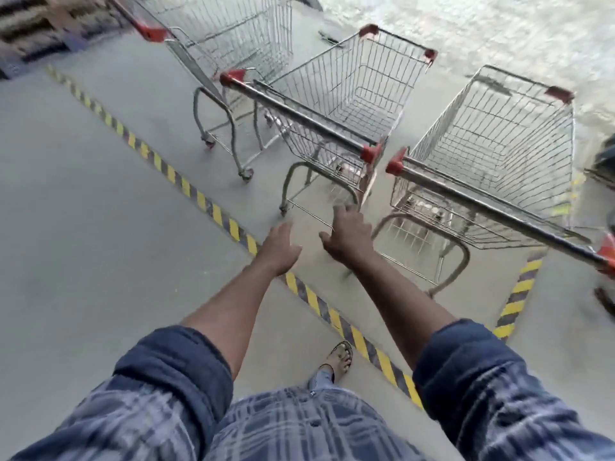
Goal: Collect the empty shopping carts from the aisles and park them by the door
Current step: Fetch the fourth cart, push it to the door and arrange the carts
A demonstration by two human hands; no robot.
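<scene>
Blue checked sleeves (173, 371) fill the nearest edge of the view, and a sandalled foot (339, 356) is planted just on the near side of the yellow-and-black floor tape (216, 211), which runs diagonally across the grey concrete. Over that tape both hands are stretched forward. The left hand (278, 249) has its fingers straight and loosely spread, the right hand (346, 237) has its fingers spread and a little bent, and neither holds or touches anything. Just beyond the tape from the right hand stands the middle cart (349, 94), its red-capped handle bar turned toward the person and its wire basket empty. Beside it, also on the far side of the tape, the right cart (492, 154) sits at a slight angle, likewise empty, one end of its handle close to an end of the middle cart's handle. Farther beyond the tape stands the far cart (226, 38), its basket partly cut off by the top of the view; what shows of it is empty. Bright ground lies past all three, which hints at an opening, though no door can be made out. By my reading, three carts are already gathered in the taped bay, so a good share of the work looks done. Whether more carts wait in the aisles cannot be told, and these three are not nested together.
</scene>
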